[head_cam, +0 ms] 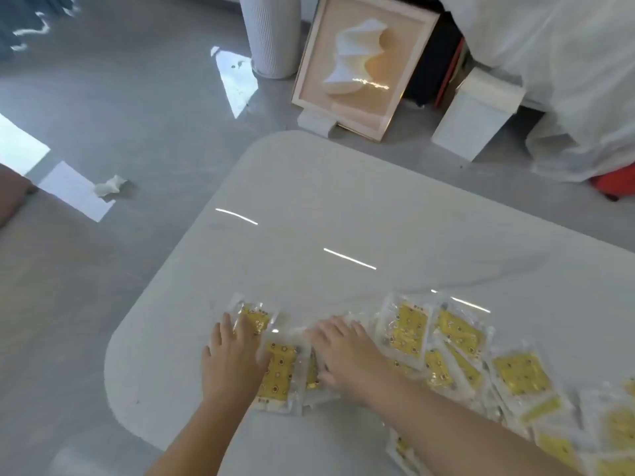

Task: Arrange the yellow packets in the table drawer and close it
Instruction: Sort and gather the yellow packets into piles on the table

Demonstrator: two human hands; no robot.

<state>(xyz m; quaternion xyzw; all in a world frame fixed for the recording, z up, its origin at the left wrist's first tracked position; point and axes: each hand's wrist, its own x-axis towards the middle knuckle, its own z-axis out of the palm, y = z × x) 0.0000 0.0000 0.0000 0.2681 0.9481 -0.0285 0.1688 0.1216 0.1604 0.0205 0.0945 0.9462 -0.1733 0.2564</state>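
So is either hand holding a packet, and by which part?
Neither grips one: left hand and right hand lie flat on top of the yellow packets.

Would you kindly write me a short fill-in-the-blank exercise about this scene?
The packets spread on the table are ____ in colour.
The left hand and right hand lie flat on ____ of them.
A crumpled tissue lies off the table, on the ____.
Missing words: yellow; top; floor.
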